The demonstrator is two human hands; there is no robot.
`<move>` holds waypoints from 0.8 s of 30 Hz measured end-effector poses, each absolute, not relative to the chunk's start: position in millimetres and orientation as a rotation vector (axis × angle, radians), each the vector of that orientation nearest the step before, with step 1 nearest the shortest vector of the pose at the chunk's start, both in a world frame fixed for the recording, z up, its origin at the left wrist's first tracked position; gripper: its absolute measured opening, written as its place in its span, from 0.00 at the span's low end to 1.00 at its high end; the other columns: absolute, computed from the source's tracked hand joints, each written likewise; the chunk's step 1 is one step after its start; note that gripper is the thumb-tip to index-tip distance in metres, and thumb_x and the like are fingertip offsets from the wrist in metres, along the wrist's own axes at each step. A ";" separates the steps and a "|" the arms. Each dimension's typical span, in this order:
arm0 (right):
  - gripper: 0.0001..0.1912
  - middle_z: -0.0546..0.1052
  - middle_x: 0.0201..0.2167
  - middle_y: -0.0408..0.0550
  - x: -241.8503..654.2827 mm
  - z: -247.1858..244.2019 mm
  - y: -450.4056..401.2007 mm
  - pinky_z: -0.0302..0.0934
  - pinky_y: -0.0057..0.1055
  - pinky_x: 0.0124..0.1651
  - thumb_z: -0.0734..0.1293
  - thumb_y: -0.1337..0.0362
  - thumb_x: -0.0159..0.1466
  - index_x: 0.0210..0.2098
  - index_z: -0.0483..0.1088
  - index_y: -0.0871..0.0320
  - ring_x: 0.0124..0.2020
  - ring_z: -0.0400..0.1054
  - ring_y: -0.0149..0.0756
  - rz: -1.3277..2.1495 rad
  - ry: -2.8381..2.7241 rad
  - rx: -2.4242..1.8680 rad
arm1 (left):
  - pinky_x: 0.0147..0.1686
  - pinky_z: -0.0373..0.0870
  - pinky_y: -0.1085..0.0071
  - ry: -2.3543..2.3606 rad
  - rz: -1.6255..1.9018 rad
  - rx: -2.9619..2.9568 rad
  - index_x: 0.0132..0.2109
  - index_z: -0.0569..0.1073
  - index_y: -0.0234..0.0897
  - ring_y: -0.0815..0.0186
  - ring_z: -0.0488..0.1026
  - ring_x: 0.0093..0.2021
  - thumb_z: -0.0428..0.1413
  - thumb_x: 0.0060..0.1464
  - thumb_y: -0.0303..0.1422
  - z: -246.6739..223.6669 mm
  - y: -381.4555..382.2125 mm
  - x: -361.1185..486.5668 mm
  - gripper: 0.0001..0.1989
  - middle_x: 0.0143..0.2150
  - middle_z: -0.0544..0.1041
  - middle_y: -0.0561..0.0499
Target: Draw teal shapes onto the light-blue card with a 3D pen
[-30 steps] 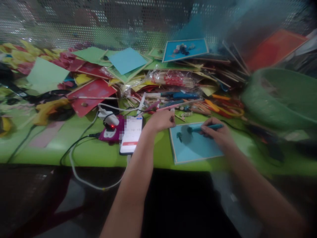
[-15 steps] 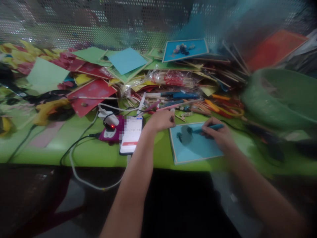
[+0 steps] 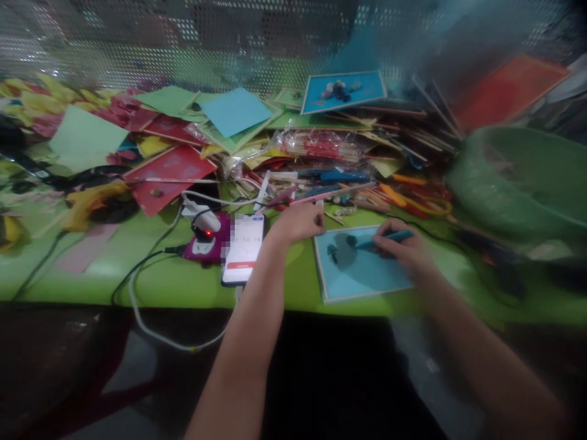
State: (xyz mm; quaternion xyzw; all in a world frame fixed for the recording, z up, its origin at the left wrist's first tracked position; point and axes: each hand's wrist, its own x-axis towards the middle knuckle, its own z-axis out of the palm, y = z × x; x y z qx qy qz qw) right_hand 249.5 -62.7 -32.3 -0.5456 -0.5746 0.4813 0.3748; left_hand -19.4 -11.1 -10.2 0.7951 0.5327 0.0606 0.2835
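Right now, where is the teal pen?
In the head view, right of center, the teal pen is held in the right hand, over the light-blue board.

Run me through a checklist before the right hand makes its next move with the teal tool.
1. Tool gripped by the right hand: ok, held between the fingers.
2. Tool tip touching the near board: cannot tell, too blurred.
3. Board resting on the green table: ok.
4. Left hand steadying the board: cannot tell; it is curled by the far left corner, contact unclear.
5. Dark shapes stuck down: cannot tell; two show on the board.
6. Phone off the board: ok, apart from it to the left.
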 end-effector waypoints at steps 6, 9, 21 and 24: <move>0.14 0.71 0.16 0.40 250.7 -31.5 -63.6 0.50 0.25 0.21 0.75 0.55 0.54 0.28 0.69 0.54 0.19 0.64 0.30 1.263 -1.464 -1.425 | 0.35 0.67 0.69 1.426 0.152 2.134 0.39 0.81 0.38 0.61 0.79 0.42 0.63 0.54 0.32 -9.1 -10.9 -19.1 0.05 0.41 0.84 0.50; 0.14 0.73 0.18 0.41 250.0 -31.1 -63.6 0.53 0.26 0.23 0.76 0.54 0.55 0.28 0.69 0.55 0.20 0.64 0.29 1.237 -1.466 -1.418 | 0.35 0.67 0.69 1.423 0.156 2.139 0.38 0.81 0.38 0.61 0.79 0.42 0.63 0.54 0.32 -9.4 -10.6 -19.1 0.05 0.41 0.84 0.50; 0.14 0.73 0.18 0.41 251.3 -31.8 -63.6 0.55 0.26 0.24 0.75 0.54 0.55 0.29 0.69 0.54 0.21 0.66 0.31 1.228 -1.491 -1.439 | 0.36 0.68 0.69 1.437 0.145 2.124 0.38 0.80 0.38 0.61 0.79 0.42 0.63 0.55 0.32 -7.5 -12.0 -18.9 0.04 0.42 0.84 0.50; 0.13 0.70 0.17 0.39 251.6 -33.0 -63.0 0.51 0.26 0.21 0.75 0.55 0.54 0.27 0.68 0.54 0.19 0.64 0.30 1.246 -1.490 -1.442 | 0.35 0.67 0.69 1.438 0.152 2.130 0.38 0.81 0.38 0.61 0.79 0.42 0.63 0.54 0.33 -8.9 -11.6 -19.4 0.05 0.41 0.84 0.50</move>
